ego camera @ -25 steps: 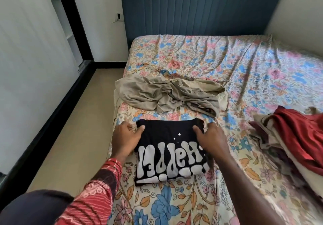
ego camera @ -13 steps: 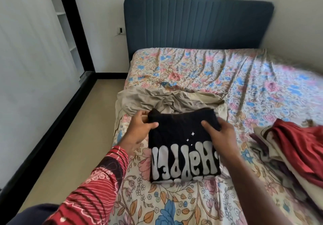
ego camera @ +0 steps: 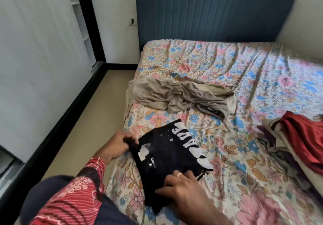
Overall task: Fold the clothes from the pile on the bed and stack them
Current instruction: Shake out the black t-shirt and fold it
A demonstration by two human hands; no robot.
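A folded black T-shirt (ego camera: 167, 156) with white lettering lies turned at an angle near the bed's left edge. My left hand (ego camera: 118, 146) grips its upper left corner, the cloth bunched in the fingers. My right hand (ego camera: 181, 188) holds the lower right edge, fingers curled over the cloth. A crumpled beige garment (ego camera: 176, 97) lies farther up the bed. The pile of clothes (ego camera: 300, 137), with a red piece on top, sits at the right edge of view.
The bed (ego camera: 244, 71) has a floral sheet and a blue padded headboard (ego camera: 215, 13). Beige floor (ego camera: 87, 116) runs along the bed's left side, beside a white wall with a black base.
The black T-shirt was lifted toward the beige garment, then brought back down and rotated. Both hands moved with it toward me; the view tilted and shifted.
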